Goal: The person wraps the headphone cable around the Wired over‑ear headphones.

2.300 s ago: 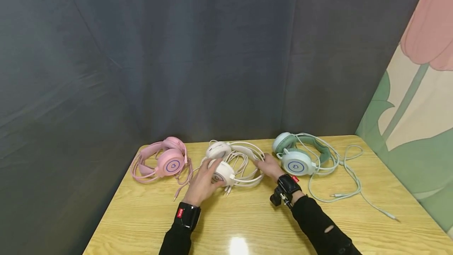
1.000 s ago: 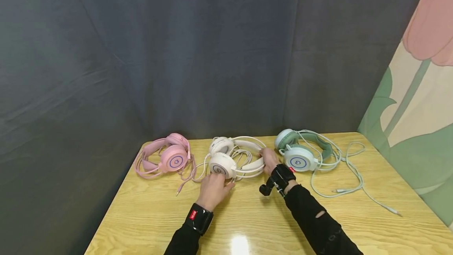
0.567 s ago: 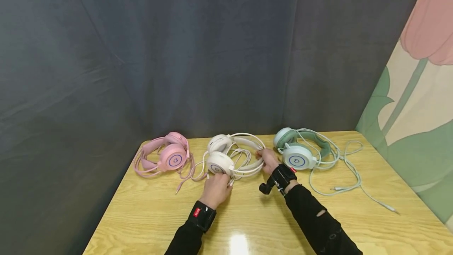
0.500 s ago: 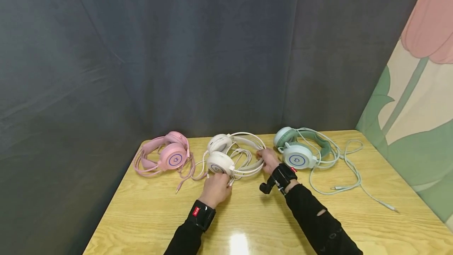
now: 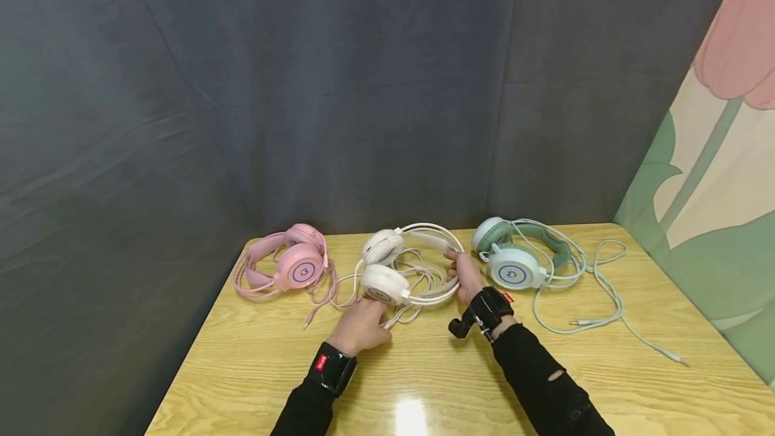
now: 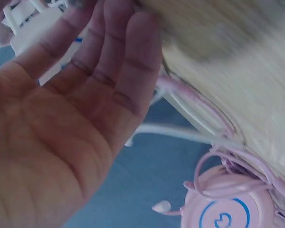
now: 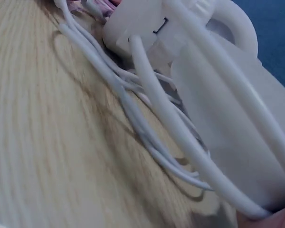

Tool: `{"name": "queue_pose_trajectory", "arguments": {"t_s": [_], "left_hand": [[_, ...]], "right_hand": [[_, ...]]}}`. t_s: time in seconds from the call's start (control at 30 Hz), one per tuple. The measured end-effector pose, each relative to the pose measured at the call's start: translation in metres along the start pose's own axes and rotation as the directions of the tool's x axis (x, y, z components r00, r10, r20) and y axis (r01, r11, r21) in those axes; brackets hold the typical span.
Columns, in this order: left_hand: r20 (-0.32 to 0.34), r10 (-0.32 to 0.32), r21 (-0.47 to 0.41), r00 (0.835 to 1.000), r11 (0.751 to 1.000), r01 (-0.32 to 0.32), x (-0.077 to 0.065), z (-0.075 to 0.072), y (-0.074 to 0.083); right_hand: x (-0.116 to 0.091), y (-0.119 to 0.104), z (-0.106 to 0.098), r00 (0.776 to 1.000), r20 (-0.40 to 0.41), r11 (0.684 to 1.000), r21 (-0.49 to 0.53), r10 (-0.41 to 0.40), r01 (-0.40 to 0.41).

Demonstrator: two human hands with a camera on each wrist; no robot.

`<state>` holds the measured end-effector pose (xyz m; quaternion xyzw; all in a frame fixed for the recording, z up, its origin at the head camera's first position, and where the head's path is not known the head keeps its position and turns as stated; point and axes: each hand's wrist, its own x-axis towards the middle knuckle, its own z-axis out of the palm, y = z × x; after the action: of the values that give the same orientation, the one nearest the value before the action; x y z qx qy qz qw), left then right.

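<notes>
White over-ear headphones [image 5: 383,284] lie in the middle of the table, ear cups to the left and headband arching right. My right hand [image 5: 467,276] grips the headband at its right end; in the right wrist view only a bit of finger [image 7: 278,219] shows against the band. My left hand [image 5: 358,327] is at the front of the near ear cup, its fingertips hidden beneath the cup. In the left wrist view, the left palm [image 6: 52,137] faces the camera with fingers fairly straight. The loose white cable [image 7: 133,116] runs in loops under and inside the headband.
Pink headphones [image 5: 297,268] stand at the left, their cable crossing near the white cable. Pale green headphones [image 5: 514,268] stand at the right, their cable [image 5: 614,298] spread over the table [image 5: 460,389]. A dark curtain [image 5: 375,86] hangs behind.
My left hand has shifted left from the white cable's ends, and its thumb has come away from them. The cable loops spread further forward. The headband has moved slightly right with my right hand.
</notes>
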<state>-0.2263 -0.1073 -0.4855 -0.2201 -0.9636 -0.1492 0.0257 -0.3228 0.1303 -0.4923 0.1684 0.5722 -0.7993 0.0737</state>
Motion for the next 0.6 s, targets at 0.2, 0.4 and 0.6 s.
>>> {"name": "queue_pose_trajectory", "arguments": {"t_s": [0.2,0.4,0.6], "left_hand": [[0.11,-0.003,-0.05,0.994,0.999,0.008,-0.007,-0.011,-0.012],[0.19,-0.005,-0.109,0.982,0.994,0.026,-0.013,-0.022,-0.022],[0.21,-0.108,-0.097,0.972,0.987,0.13,-0.018,-0.03,-0.031]], "right_hand": [[-0.01,-0.006,0.001,0.992,0.058,0.987,0.114,-0.116,0.109],[-0.02,-0.016,-0.007,0.98,0.066,0.964,0.202,-0.188,0.171],[-0.029,-0.024,-0.02,0.973,0.063,0.941,0.277,-0.222,0.196]]}}
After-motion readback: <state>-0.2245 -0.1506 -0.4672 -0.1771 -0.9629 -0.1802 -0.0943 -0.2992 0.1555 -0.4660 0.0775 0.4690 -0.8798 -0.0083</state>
